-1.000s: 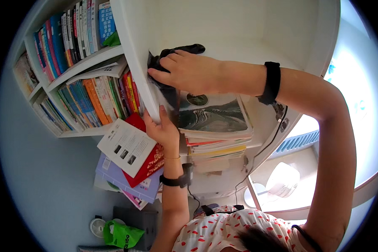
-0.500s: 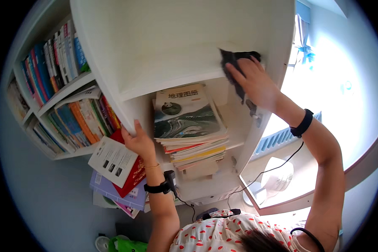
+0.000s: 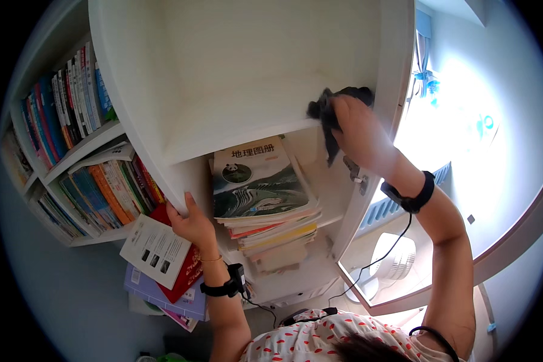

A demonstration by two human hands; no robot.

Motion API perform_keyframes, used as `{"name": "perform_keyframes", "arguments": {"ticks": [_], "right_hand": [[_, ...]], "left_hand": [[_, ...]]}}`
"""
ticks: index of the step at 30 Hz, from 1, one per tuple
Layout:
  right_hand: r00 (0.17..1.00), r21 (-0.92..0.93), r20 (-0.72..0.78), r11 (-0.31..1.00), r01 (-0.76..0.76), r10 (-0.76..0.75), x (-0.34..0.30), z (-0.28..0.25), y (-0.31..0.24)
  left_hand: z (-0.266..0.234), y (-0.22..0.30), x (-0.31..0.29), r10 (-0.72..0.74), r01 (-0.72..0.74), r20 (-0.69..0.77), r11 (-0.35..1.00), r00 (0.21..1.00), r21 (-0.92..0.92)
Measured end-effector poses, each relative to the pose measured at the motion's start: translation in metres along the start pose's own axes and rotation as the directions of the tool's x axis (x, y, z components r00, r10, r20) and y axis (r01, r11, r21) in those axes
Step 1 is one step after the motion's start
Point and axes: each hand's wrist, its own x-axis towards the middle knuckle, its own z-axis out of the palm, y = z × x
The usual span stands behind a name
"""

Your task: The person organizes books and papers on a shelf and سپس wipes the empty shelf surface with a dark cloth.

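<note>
My right hand (image 3: 359,130) is closed on a dark grey cloth (image 3: 328,108), bunched under the fingers with a corner hanging down. It presses the cloth at the right end of a white shelf board (image 3: 241,130), by the cabinet's right side. My left hand (image 3: 194,228) grips the front edge of the cabinet's left side panel (image 3: 136,114), with a finger and the thumb on either side of it. Under the shelf board lies a stack of books (image 3: 262,181), its top cover showing a green terraced landscape and a panda picture.
Upright books (image 3: 105,193) fill side shelves at left. Below them, a white booklet (image 3: 155,250), a red folder (image 3: 184,277) and a lilac book (image 3: 145,283) lie piled. An open mirrored door (image 3: 398,283) stands at right, reflecting a white fan. A metal hinge (image 3: 355,172) sits near my right wrist.
The cloth has become more bunched under my right hand, which stays at the shelf's right end. My left hand keeps its grip on the panel. The whole view has shifted slightly.
</note>
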Motion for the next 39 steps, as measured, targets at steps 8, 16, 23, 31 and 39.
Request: {"name": "perform_keyframes", "arguments": {"ticks": [8, 16, 23, 31, 39], "right_hand": [[0.645, -0.105, 0.731, 0.971, -0.215, 0.222, 0.101, -0.010, 0.029], [0.478, -0.314, 0.834, 0.949, 0.001, 0.276, 0.175, 0.069, 0.057], [0.464, -0.373, 0.845, 0.915, 0.151, 0.268, 0.224, 0.164, 0.121], [0.582, -0.345, 0.755, 0.938, -0.040, 0.303, 0.228, 0.165, 0.089], [0.715, 0.160, 0.685, 0.986, 0.042, -0.142, 0.260, 0.167, -0.067]], "left_hand": [[-0.002, 0.002, 0.002, -0.003, 0.003, 0.005, 1.000, 1.000, 0.014], [0.002, 0.000, -0.002, -0.045, 0.044, -0.034, 0.999, 0.998, -0.008], [-0.001, -0.004, -0.007, -0.106, 0.106, -0.010, 0.993, 0.994, -0.046], [-0.003, -0.004, -0.004, -0.119, 0.119, -0.015, 0.992, 0.993, 0.029], [-0.004, -0.001, -0.004, -0.134, 0.134, -0.007, 0.991, 0.991, -0.010]]}}
